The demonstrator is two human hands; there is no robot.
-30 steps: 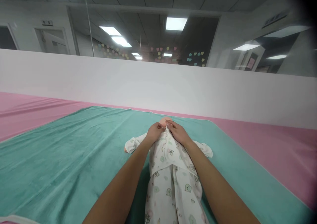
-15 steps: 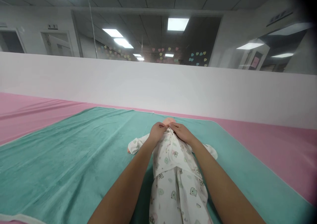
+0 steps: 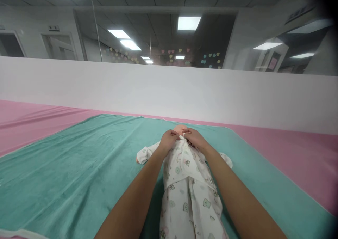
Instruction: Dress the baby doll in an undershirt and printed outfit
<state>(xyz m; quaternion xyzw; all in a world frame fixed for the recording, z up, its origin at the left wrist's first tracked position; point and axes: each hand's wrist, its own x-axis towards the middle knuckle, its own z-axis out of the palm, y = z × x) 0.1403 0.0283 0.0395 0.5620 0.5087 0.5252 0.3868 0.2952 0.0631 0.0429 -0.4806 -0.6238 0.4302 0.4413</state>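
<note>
A baby doll (image 3: 180, 128) lies on its back, its head away from me and its arms spread out. It wears a white printed top (image 3: 182, 165) and matching trousers (image 3: 191, 207). At the neckline, my left hand (image 3: 169, 140) is closed with its fingertips pinching the collar's left side. My right hand (image 3: 194, 139) pinches the collar's right side, its fingers bent close to the doll's chin. A small gap separates the two hands, where white collar cloth shows. The fingertips are small and partly hidden.
Under the doll is a teal blanket (image 3: 92, 168) with folds on the left. Pink sheeting (image 3: 290, 151) shows around it. A white wall panel (image 3: 169, 91) runs behind, below a window (image 3: 158, 38) with heart-shaped stickers.
My right hand has shifted slightly right and up at the collar, and its fingers are more bent. A little more of the collar shows between the hands. My left hand has hardly moved.
</note>
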